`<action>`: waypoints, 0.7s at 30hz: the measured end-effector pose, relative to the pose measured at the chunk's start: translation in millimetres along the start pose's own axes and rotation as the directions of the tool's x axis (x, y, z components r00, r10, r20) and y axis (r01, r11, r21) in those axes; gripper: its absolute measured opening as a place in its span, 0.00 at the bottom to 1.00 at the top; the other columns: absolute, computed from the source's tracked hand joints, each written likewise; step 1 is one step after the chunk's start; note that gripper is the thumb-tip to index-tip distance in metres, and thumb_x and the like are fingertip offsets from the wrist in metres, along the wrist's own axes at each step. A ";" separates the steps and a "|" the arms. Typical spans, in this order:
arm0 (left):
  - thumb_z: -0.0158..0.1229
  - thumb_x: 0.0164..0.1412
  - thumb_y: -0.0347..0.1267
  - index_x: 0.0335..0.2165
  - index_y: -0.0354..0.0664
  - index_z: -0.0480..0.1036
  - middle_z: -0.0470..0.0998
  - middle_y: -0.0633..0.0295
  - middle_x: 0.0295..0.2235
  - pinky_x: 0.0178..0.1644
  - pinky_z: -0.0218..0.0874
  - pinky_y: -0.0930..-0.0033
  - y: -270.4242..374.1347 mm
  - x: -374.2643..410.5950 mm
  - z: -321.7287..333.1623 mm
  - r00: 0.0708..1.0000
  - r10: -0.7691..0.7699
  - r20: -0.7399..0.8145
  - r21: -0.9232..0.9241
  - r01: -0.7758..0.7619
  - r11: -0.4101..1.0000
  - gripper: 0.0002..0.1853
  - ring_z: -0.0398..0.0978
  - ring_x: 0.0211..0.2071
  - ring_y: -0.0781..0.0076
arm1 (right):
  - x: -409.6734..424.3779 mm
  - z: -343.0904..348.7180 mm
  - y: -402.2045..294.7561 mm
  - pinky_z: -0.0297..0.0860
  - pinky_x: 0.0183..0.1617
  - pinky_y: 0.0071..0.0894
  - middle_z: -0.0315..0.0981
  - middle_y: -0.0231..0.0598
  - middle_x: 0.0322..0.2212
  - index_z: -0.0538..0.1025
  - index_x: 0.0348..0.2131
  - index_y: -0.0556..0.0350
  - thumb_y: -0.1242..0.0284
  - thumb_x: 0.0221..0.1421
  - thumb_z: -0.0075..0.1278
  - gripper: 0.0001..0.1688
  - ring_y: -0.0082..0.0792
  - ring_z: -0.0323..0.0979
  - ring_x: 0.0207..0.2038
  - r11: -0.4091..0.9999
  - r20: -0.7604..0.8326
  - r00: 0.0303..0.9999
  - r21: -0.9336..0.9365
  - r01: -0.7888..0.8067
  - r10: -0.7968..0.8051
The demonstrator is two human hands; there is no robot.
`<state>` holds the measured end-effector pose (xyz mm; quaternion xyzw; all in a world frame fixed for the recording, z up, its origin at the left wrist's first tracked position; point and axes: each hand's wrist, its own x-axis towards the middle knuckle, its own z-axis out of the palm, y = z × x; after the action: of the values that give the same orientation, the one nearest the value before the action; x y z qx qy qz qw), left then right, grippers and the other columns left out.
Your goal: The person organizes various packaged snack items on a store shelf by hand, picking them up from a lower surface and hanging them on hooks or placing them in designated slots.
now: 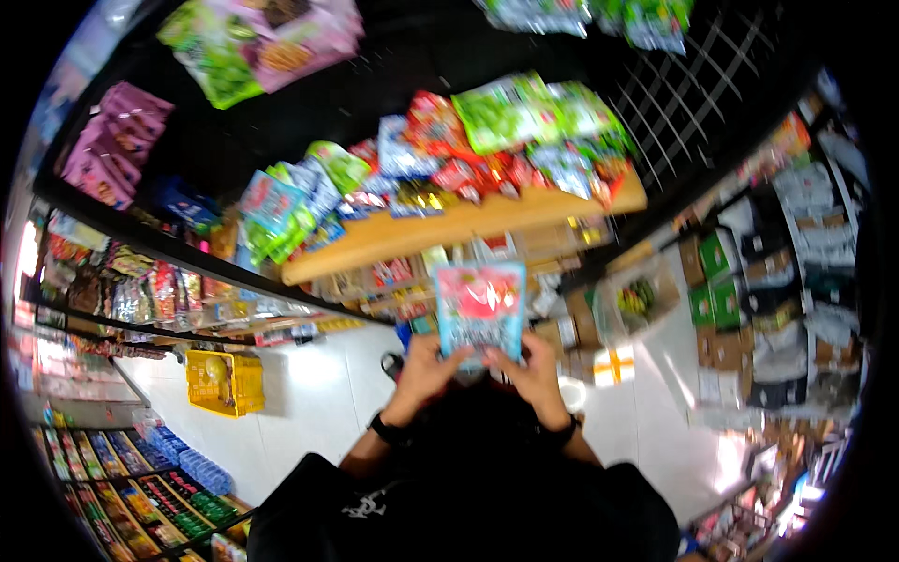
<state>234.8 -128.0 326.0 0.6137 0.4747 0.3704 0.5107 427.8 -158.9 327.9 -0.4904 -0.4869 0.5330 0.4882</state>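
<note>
Both hands hold one pink and light-blue snack pouch (480, 302) upright in front of my chest. My left hand (426, 372) grips its lower left edge, and my right hand (528, 372) grips the lower right, with the thumbs on the near face. Beyond the pouch, a wooden shelf board (463, 226) bears a heap of snack packets. Among them are red packets (439, 123), large green bags (502, 112) and, at the left end, a similar blue and pink pouch (272, 201).
Pink and green bags (281, 42) hang above the shelf, beside a wire grid (681, 98) at the right. A yellow plastic crate (225, 383) stands on the floor at left. Cardboard boxes (723, 348) fill the right side; drink shelves (133, 485) stand at lower left.
</note>
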 end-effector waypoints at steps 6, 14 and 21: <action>0.62 0.53 0.28 0.30 0.35 0.78 0.79 0.62 0.22 0.29 0.63 0.76 -9.4 0.3 -18.7 0.990 0.048 -0.136 -0.034 -0.053 0.998 0.06 0.69 0.25 0.87 | 14.3 33.4 0.8 0.69 0.32 0.20 0.77 0.31 0.25 0.75 0.37 0.59 0.75 0.50 0.58 0.13 0.18 0.73 0.27 0.998 0.018 0.998 -0.014 -0.059 0.059; 0.56 0.59 0.33 0.39 0.35 0.76 0.78 0.62 0.25 0.29 0.63 0.76 -11.9 7.0 -112.5 0.994 0.103 -0.024 -0.305 -0.105 0.946 0.13 0.70 0.24 0.81 | 69.8 82.2 -25.9 0.70 0.28 0.20 0.76 0.35 0.25 0.73 0.37 0.61 0.72 0.56 0.54 0.11 0.20 0.73 0.24 0.986 -0.019 0.987 0.044 0.159 -0.159; 0.48 0.63 0.41 0.45 0.35 0.73 0.77 0.62 0.26 0.29 0.60 0.82 -18.6 2.4 -182.0 0.995 0.093 -0.034 -0.298 -0.098 0.949 0.21 0.73 0.24 0.79 | 158.2 58.4 -176.7 0.66 0.24 0.19 0.73 0.34 0.25 0.70 0.36 0.61 0.67 0.58 0.52 0.14 0.20 0.69 0.21 0.812 -0.219 0.792 -0.006 0.583 -0.570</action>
<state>60.7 -75.1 344.8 0.5479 0.3879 0.4682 0.5746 370.4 5.3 499.4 -0.3569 -0.5419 0.3186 0.6910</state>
